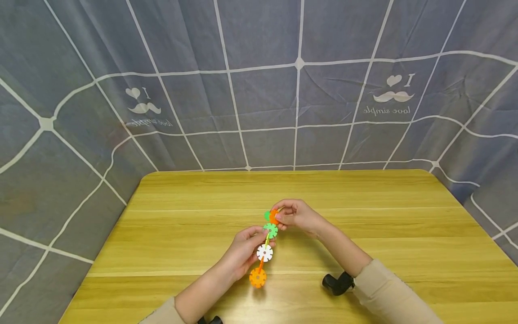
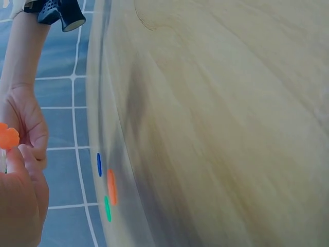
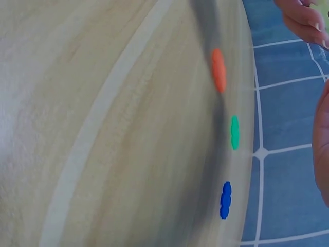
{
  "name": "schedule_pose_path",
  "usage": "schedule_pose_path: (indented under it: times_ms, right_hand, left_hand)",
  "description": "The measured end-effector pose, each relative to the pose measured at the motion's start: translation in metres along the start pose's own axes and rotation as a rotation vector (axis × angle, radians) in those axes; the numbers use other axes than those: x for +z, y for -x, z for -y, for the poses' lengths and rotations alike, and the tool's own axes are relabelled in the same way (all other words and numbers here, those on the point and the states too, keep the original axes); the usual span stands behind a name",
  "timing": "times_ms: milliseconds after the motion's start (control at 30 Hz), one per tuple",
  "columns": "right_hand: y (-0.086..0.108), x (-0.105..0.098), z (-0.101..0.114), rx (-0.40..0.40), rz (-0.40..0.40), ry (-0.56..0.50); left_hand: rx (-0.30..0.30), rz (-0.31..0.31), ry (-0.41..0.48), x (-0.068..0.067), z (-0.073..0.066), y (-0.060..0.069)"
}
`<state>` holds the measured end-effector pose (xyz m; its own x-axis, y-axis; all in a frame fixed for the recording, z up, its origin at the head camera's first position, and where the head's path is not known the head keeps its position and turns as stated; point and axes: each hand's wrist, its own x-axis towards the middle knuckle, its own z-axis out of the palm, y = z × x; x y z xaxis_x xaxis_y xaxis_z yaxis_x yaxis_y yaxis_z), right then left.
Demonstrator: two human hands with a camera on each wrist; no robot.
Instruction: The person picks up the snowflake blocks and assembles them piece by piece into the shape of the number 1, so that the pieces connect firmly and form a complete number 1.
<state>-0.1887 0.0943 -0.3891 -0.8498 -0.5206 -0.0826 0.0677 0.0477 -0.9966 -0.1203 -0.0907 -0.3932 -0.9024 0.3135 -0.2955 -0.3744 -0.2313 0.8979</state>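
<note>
A chain of notched discs hangs between the hands in the head view: an orange disc [image 1: 257, 278] lowest, then a white disc [image 1: 265, 253], then a green disc [image 1: 270, 230]. My left hand [image 1: 242, 249] [image 2: 21, 206] pinches the chain at the green disc, its other fingers curled behind. My right hand [image 1: 298, 217] [image 3: 322, 146] pinches another orange disc [image 1: 274, 217] [image 2: 9, 138] at the upper end, beside a partly hidden green piece [image 1: 267, 216]. Slim orange and yellow-green pieces sit between the lower discs.
Both wrist views show a loose orange piece [image 2: 112, 186] [image 3: 218, 71], green piece [image 2: 107, 208] [image 3: 235, 133] and blue piece [image 2: 99, 164] [image 3: 225, 200] by the edge of the wooden table [image 1: 182, 229]. A grey curtain [image 1: 267, 99] hangs behind. A black device [image 1: 338, 283] is near the right sleeve.
</note>
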Motion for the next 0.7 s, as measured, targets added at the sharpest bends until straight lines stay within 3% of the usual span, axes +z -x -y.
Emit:
schedule_pose_path:
  times_ms: [233,400,700]
  right_hand:
    - [0.0016,0.0048,-0.0004,-0.019,0.013,-0.015]
    - [0.0024,0.0075,-0.0022,-0.052,0.017,-0.008]
    - [0.0079,0.0093,-0.0017,-0.160,0.036,0.088]
  left_hand:
    - [0.018,-0.005,-0.024,0.0013,0.0005,0.0017]
    - [0.036,-0.052,-0.043,0.0039,0.0010,0.0040]
    - [0.041,-0.094,-0.061,0.0093,0.0018,0.0102]
